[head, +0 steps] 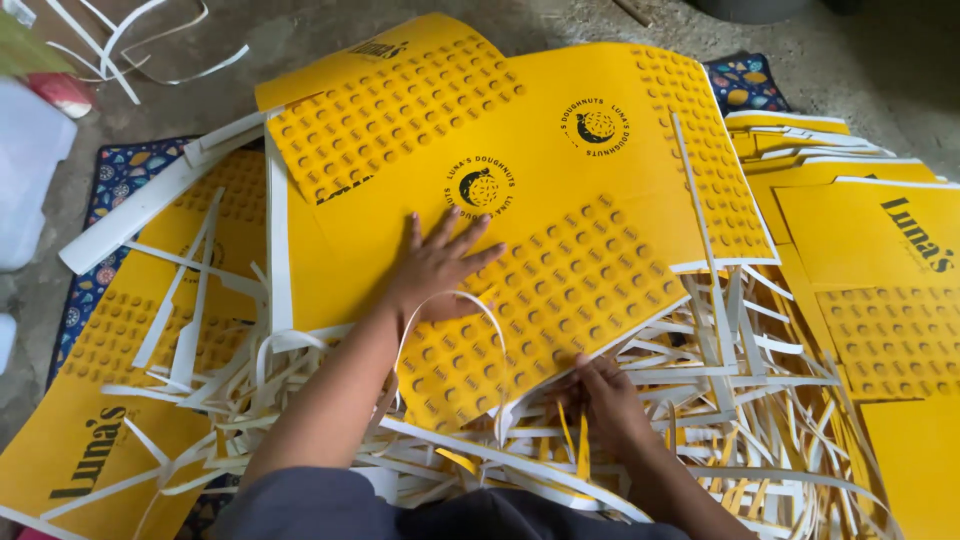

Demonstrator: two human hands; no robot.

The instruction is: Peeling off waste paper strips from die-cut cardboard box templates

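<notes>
A large yellow printed cardboard sheet (560, 180) with round black emblems and rows of small dots lies flat in front of me. My left hand (435, 265) rests palm down on it, fingers spread, pressing near its middle. My right hand (605, 400) is at the sheet's near edge, fingers curled under or onto that edge among white paper strips (700, 400). A thin white strip loops over my left wrist.
More yellow sheets lie in a stack (860, 230) at the right and under the strips at the left (110, 400). A patterned mat (115, 175) shows on the concrete floor. A white plastic container (25, 170) stands at the far left.
</notes>
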